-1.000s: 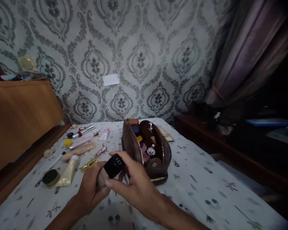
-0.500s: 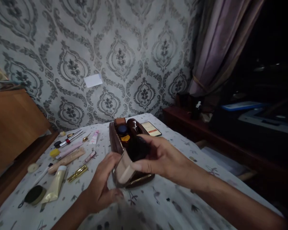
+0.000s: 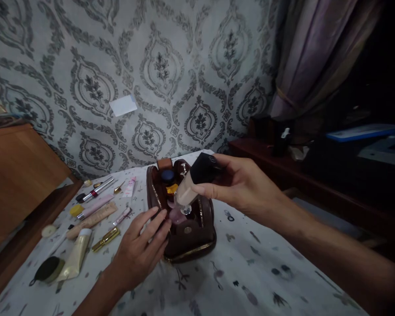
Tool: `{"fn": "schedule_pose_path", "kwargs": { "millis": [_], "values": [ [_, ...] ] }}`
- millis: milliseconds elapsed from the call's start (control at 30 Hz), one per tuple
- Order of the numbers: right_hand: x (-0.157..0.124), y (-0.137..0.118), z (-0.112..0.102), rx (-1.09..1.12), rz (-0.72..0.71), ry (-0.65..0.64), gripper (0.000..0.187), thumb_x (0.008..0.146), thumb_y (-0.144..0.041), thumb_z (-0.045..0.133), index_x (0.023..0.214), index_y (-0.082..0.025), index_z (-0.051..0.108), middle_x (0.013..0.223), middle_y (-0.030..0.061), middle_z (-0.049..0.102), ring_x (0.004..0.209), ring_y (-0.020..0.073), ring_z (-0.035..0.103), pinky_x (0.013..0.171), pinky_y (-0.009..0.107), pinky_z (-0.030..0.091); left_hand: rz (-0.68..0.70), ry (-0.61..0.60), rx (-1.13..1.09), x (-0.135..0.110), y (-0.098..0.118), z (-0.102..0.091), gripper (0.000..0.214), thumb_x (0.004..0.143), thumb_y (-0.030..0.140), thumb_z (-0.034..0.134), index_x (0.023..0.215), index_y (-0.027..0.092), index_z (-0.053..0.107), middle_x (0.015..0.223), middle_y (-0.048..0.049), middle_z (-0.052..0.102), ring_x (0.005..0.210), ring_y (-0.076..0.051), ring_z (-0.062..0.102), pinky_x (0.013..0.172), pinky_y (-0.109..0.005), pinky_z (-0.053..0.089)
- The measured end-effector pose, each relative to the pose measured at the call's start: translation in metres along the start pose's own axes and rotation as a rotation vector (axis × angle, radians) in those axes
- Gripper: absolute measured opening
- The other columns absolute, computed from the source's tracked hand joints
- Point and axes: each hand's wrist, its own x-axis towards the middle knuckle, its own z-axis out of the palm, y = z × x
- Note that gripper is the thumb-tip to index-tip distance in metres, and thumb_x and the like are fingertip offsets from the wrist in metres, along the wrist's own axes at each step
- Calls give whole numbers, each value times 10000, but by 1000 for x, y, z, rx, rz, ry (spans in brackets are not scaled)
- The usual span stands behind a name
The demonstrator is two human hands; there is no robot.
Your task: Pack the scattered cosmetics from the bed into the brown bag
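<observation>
The left hand (image 3: 143,248) reaches toward the far right, back upward, fingers loosely extended. The right hand (image 3: 246,182), farther and higher, pinches leftward, thumb below; its bare forearm (image 3: 335,241) slants in from near right.

Head-worn view, facing forward and down, brown bag (image 3: 191,239) close ahead, patterned wall (image 3: 191,57) beyond
</observation>
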Motion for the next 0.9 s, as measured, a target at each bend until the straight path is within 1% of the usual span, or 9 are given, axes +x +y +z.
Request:
{"fn": "schedule_pose_path", "kwargs": {
  "millis": [100, 200, 267, 433, 533, 633, 733, 833, 900],
  "values": [
    [10, 8, 1, -5, 17, -28, 338, 667, -368, 825, 908, -169, 696, 894, 40, 727, 877, 227, 692, 801, 351, 579, -37, -7, -20, -5, 1, 3, 332, 893, 99, 572, 1217, 38, 603, 1293, -190, 605, 1341, -329, 429, 1053, -457, 448],
    [20, 12, 3, 5, 55, -75, 323, 672, -377, 816, 885, -174, 681, 872, 36, 718, 852, 226, 689, 757, 350, 579, -69, 12, -20, -7, 2, 6, 325, 895, 104, 564, 1215, 63, 607, 1286, -175, 619, 1342, -306, 441, 1041, -438, 473],
    [27, 12, 5, -14, 57, -96, 318, 677, -384, 809, 877, -176, 675, 866, 36, 715, 854, 229, 686, 754, 348, 572, -75, 23, -19, -7, 3, 6, 307, 893, 95, 551, 1192, 79, 620, 1277, -163, 630, 1331, -295, 457, 1028, -431, 486],
    [42, 16, 8, -136, 31, -122, 362, 687, -405, 794, 926, -165, 667, 916, 57, 724, 867, 237, 681, 761, 344, 558, -99, 20, -37, -7, 4, 7, 317, 890, 95, 531, 1192, 92, 627, 1285, -151, 634, 1348, -292, 442, 1039, -431, 472],
    [51, 23, 7, -212, 18, -184, 325, 722, -373, 769, 947, -166, 660, 936, 56, 724, 885, 240, 678, 776, 342, 552, -119, 19, -46, -9, 5, 8, 336, 892, 93, 518, 1213, 102, 620, 1306, -147, 623, 1367, -283, 421, 1066, -426, 439],
    [59, 29, 7, -350, -2, -218, 283, 740, -321, 743, 962, -182, 635, 930, 35, 714, 873, 226, 668, 765, 321, 538, -125, 30, -60, -12, 6, 10, 357, 894, 92, 503, 1232, 117, 614, 1336, -138, 604, 1398, -278, 377, 1090, -423, 402],
    [66, 32, 7, -499, -33, -248, 353, 743, -298, 725, 1050, -193, 585, 865, 0, 681, 790, 187, 641, 704, 283, 505, -140, 62, -94, -14, 6, 14, 360, 902, 79, 475, 1228, 124, 620, 1332, -125, 610, 1418, -273, 343, 1100, -429, 382],
    [73, 32, 8, -635, -65, -344, 430, 774, -282, 691, 1173, -211, 547, 835, -26, 659, 733, 154, 611, 663, 252, 463, -153, 84, -110, -16, 6, 17, 350, 914, 73, 454, 1208, 136, 633, 1345, -106, 607, 1421, -270, 336, 1107, -440, 367],
    [79, 31, 11, -759, -65, -404, 410, 787, -270, 673, 1176, -220, 556, 801, -34, 658, 708, 150, 605, 644, 245, 441, -156, 88, -115, -18, 7, 18, 340, 923, 87, 451, 1202, 150, 636, 1382, -95, 581, 1422, -270, 337, 1105, -446, 368]
  ]
}}
